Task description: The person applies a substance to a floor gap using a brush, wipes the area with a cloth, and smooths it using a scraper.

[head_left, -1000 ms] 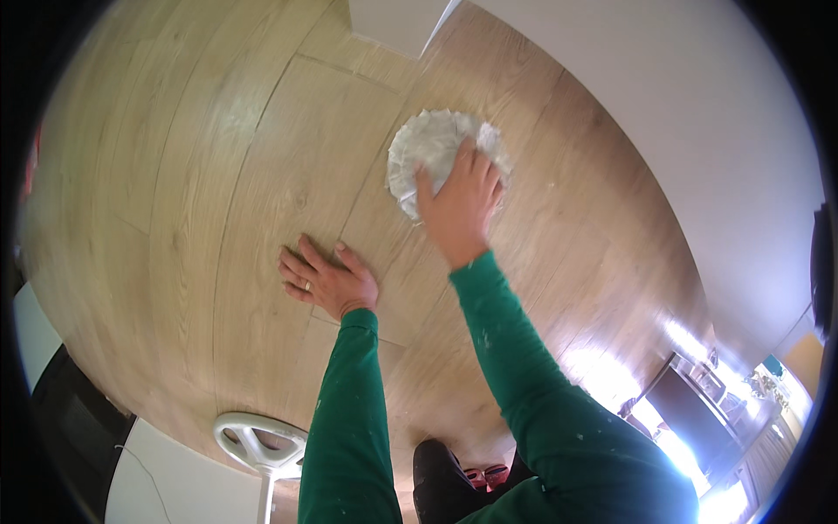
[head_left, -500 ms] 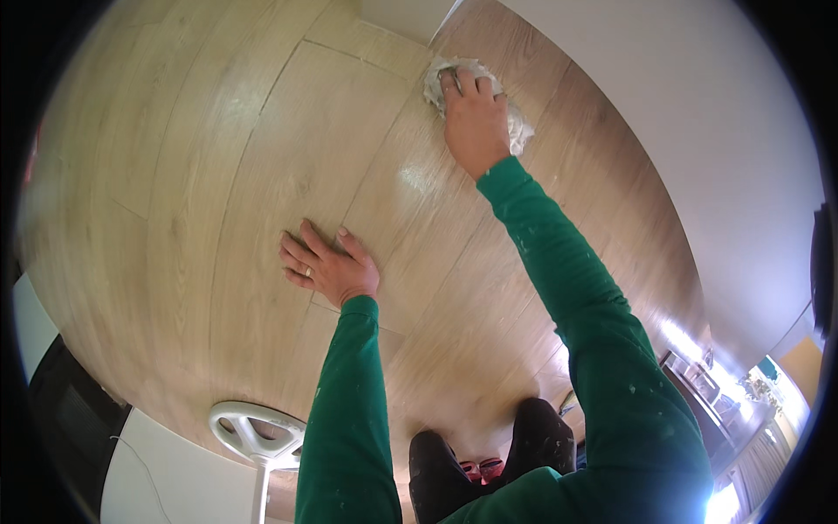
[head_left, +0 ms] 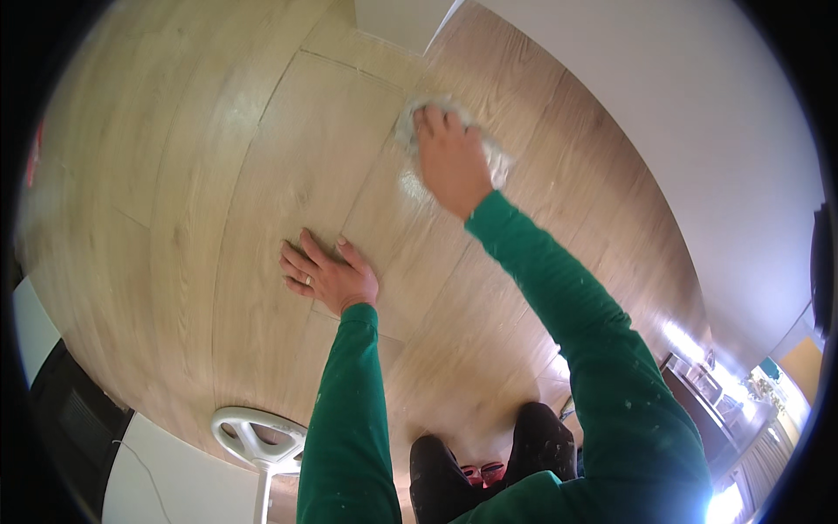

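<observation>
One left hand [head_left: 330,275] at nine o'clock, splayed flat, released, on plank floor [head_left: 262,183]; right hand [head_left: 454,163] near twelve, over whitish cloth [head_left: 407,131], can't make out whether clenched.

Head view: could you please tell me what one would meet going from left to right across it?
Dark panel, white spoked base, left hand spread on the wood-look floor, right hand over a whitish cloth, dark-clad right knee, tan panel.
</observation>
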### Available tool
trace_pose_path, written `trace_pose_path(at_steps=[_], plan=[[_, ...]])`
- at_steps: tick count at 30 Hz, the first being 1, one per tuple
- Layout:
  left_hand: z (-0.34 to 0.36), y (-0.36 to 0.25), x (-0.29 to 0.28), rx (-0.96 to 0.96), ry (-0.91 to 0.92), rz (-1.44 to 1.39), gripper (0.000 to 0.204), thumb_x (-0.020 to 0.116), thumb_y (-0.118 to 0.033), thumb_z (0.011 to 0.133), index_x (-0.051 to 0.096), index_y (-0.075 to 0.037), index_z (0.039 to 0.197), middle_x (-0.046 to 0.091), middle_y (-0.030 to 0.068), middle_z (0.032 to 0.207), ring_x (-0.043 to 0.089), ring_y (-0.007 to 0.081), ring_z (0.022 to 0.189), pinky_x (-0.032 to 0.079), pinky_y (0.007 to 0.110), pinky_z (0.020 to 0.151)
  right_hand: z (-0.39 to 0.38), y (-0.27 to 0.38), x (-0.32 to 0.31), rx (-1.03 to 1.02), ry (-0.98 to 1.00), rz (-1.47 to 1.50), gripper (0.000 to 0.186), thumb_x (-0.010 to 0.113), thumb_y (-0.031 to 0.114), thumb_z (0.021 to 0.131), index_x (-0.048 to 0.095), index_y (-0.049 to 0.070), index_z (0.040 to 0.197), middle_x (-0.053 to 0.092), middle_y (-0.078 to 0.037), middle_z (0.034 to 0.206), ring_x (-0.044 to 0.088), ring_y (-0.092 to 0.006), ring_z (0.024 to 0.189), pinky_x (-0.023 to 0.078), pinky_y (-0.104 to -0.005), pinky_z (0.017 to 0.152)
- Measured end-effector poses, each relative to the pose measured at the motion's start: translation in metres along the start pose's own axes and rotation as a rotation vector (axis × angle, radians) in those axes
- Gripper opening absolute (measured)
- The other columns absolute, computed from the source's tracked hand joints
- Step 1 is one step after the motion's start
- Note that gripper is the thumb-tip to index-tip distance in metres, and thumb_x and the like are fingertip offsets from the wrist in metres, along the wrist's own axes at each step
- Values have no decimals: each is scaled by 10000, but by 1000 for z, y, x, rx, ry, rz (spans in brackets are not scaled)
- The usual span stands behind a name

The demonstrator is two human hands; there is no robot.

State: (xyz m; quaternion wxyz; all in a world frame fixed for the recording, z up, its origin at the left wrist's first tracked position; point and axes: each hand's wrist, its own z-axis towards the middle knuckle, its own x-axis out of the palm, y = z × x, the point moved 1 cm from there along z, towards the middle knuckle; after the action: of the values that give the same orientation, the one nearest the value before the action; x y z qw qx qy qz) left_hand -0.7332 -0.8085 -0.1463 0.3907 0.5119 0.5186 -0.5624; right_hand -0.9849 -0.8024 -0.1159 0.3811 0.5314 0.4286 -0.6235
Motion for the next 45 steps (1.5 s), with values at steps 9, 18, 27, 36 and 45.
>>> trace_pose_path(at_steps=[9, 18, 27, 36, 45], plan=[[4, 1, 2, -8, -14, -11, 701, 445, -490, 1029, 356, -63, 1577, 204, 259, 1681, 119, 437, 1577, 69, 651, 1234, -7, 1, 1, -45, 80, 85, 486, 583, 187, 926, 595, 1, 1375, 564, -137, 1346, 560, -293, 1148, 498, -451, 845], [4, 5, 8, -29, -16, -3, 711, 456, -495, 1019, 368, -46, 1562, 216, 269, 1672, 126, 447, 1569, 69, 655, 1231, 16, 25, 24, 203, 0, 259, 662, 603, 251, 883, 508, -24, 1478, 432, -228, 1589, 447, -405, 1367, 442, -538, 1041], [2, -4, 3, 6, -5, -44, 726, 479, -491, 1000, 376, -44, 1562, 208, 278, 1673, 117, 457, 1574, 63, 676, 1231, 141, 81, 23, 89, -170, 382, 665, 533, 300, 917, 501, -21, 1498, 436, -217, 1598, 377, -366, 1438, 344, -495, 1128], [4, 5, -1, -3, -27, 12, 729, 430, -522, 1029, 355, -52, 1582, 215, 265, 1674, 126, 437, 1577, 78, 652, 1234, -11, 33, 14, 347, 25, 317, 689, 614, 303, 912, 473, -42, 1491, 406, -228, 1604, 377, -410, 1452, 327, -561, 1171], [1, 17, 15, -14, -71, 56, 723, 429, -530, 1028, 364, -68, 1580, 243, 266, 1669, 192, 452, 1553, 124, 656, 1223, 92, 95, 29, 101, -216, 490, 729, 561, 517, 969, 481, 35, 1510, 412, -166, 1625, 319, -399, 1520, 173, -676, 1227]])
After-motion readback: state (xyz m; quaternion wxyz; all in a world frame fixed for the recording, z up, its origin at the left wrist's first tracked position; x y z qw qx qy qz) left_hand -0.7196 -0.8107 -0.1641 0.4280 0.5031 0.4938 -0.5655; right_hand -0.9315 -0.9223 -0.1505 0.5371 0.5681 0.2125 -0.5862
